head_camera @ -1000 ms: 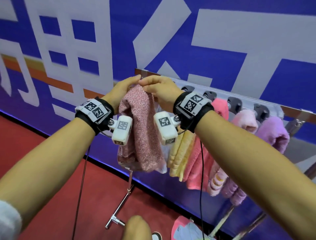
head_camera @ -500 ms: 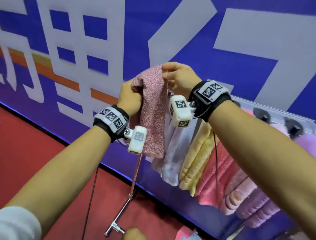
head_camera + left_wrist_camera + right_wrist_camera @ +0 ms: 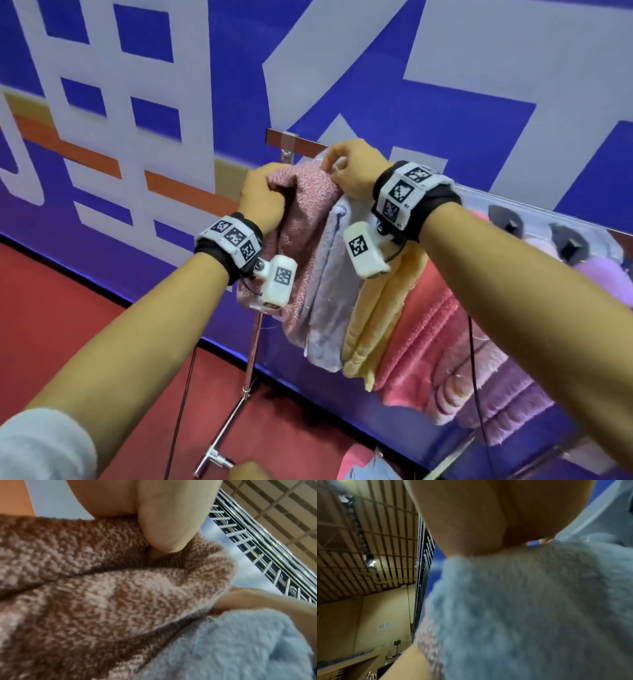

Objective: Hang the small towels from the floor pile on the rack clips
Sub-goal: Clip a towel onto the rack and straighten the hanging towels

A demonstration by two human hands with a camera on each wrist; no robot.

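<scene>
A speckled pink towel [image 3: 301,240] hangs at the left end of the rack bar [image 3: 291,140]. My left hand [image 3: 263,195] grips its bunched top left corner; in the left wrist view the thumb [image 3: 171,534] digs into the speckled pink towel [image 3: 111,595]. My right hand [image 3: 349,168] pinches its top right edge just under the bar, with curled fingers hiding any clip there. A pale blue towel [image 3: 329,281] hangs right beside it, filling the right wrist view [image 3: 522,601].
Yellow [image 3: 380,308], coral [image 3: 428,342] and lilac [image 3: 486,394] towels hang further right under dark clips [image 3: 507,222]. The rack's leg [image 3: 253,342] runs down to the red floor. Pink and blue towels of the floor pile [image 3: 363,466] lie at the bottom edge.
Both hands have brought the speckled towel down from above the bar to its left end. The left hand now bunches the top corner instead of holding it from behind.
</scene>
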